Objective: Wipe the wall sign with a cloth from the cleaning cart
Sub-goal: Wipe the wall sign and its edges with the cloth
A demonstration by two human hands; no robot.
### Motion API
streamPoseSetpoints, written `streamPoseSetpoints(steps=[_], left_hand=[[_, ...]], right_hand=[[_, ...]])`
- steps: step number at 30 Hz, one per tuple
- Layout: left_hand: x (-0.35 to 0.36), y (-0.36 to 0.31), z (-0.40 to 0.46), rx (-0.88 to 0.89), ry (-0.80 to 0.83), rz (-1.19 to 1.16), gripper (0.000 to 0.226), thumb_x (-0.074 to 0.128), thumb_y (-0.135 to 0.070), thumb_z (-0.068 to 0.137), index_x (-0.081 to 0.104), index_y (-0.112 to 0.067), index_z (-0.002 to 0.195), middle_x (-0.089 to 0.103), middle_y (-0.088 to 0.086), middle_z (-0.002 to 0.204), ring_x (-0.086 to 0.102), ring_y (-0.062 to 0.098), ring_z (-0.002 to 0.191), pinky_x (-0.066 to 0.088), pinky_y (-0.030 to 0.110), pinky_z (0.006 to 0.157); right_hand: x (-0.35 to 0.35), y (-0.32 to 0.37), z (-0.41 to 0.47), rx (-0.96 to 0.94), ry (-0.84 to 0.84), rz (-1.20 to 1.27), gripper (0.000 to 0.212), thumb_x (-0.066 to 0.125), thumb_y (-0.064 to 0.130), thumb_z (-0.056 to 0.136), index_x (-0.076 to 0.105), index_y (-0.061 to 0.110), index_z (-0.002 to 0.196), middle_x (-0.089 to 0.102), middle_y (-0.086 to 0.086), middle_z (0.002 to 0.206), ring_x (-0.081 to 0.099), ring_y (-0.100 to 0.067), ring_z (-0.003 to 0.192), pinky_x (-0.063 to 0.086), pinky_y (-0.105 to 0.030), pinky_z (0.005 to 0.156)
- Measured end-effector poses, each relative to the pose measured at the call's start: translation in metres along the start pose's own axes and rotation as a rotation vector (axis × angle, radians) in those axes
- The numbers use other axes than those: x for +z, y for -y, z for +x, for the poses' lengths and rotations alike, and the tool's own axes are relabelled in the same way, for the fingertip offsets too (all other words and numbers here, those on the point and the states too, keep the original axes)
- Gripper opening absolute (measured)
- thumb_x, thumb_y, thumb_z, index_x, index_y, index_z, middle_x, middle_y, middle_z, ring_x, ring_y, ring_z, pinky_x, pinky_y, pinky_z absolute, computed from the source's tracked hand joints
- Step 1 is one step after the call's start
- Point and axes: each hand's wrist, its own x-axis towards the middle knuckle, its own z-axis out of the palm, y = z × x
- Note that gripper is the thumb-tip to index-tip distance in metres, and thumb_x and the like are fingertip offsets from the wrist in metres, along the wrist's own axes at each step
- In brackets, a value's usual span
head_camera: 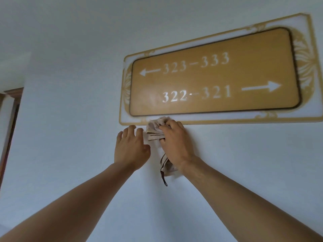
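We see a door frame (10, 130) far left on the pale wall (70, 84); our right hand (174, 142) grips the cloth (157, 127) at the sign (215, 74)'s lower edge, left hand (130, 148) spread beside it

The wall sign (215, 74) fills the upper right of the frame, a gold-tan panel with rounded corners and a dark outline, set on a white backing with gold ornamental trim. White text reads 323–333 with an arrow pointing left, and 322–321 with an arrow pointing right. It looks tilted in the picture, right end higher. The cloth (156, 127) is beige and bunched up, pressed against the sign's bottom edge near its lower left corner, with a tail hanging down below
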Motion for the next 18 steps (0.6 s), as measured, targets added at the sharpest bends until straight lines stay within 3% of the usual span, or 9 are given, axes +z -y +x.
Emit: streamPoseSetpoints(steps=[10,13,18], left_hand=[[0.022,0.164,0.051,-0.028,-0.032,-0.078,0.055,0.054,-0.018,0.083,0.050,-0.007,0.137,0.047,0.016,0.142,0.043,0.034,0.131,0.033,0.043,0.111],[0.030,0.185,0.060,-0.039,-0.072,-0.145,0.055,0.053,-0.011,0.081,0.052,-0.005,0.135,0.049,0.016,0.139,0.045,0.034,0.128,0.033,0.044,0.109],[0.045,0.198,0.074,-0.008,-0.176,-0.231,0.051,0.053,-0.004,0.073,0.060,-0.003,0.123,0.057,0.019,0.126,0.053,0.039,0.116,0.041,0.047,0.100]], right_hand=[[0.101,0.107,0.053,0.027,-0.008,-0.050,0.040,0.074,0.011,0.079,0.069,0.012,0.119,0.063,-0.006,0.118,0.056,-0.026,0.107,0.050,-0.033,0.092],[0.117,0.119,0.058,0.024,-0.025,-0.066,0.042,0.080,0.009,0.071,0.073,0.012,0.112,0.065,-0.007,0.110,0.060,-0.026,0.099,0.054,-0.033,0.084],[0.134,0.127,0.068,-0.014,-0.052,-0.036,0.040,0.075,0.003,0.071,0.072,0.011,0.110,0.059,-0.007,0.106,0.057,-0.026,0.096,0.056,-0.035,0.074]])
